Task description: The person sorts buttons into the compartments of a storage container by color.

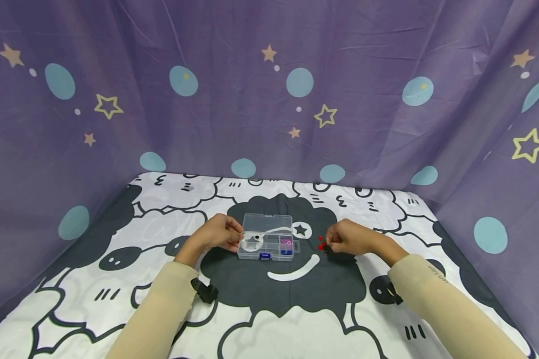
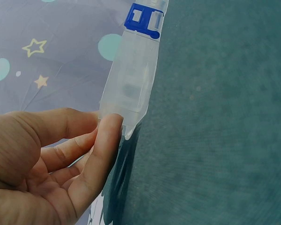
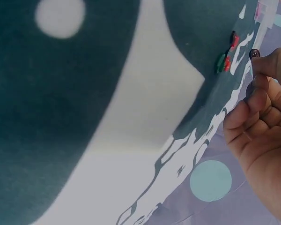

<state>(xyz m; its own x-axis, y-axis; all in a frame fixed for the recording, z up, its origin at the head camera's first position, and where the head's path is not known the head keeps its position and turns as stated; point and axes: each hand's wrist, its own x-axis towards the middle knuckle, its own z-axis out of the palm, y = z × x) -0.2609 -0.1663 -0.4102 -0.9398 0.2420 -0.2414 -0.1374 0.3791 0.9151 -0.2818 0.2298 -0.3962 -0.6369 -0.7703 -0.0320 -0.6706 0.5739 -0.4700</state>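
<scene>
A clear plastic compartment box (image 1: 266, 244) stands with its lid (image 1: 267, 223) raised on the dark patch of the cloth. Pink pieces (image 1: 286, 241) and dark blue pieces (image 1: 286, 252) lie in its right compartments. My left hand (image 1: 217, 232) pinches the box's left end; the left wrist view shows thumb and fingers at that corner, with the blue latch (image 2: 144, 20) farther along. To the right of the box, my right hand (image 1: 351, 237) holds a small dark round piece (image 3: 255, 54) at its fingertips. Small red pieces (image 1: 321, 247) lie beside that hand, and a green one (image 3: 220, 63) shows in the right wrist view.
The cloth (image 1: 292, 339) has a black-and-white cartoon sheep print. Purple curtains (image 1: 233, 114) with stars and blue dots hang behind and at both sides. A small black device (image 1: 204, 290) sits at the left wrist.
</scene>
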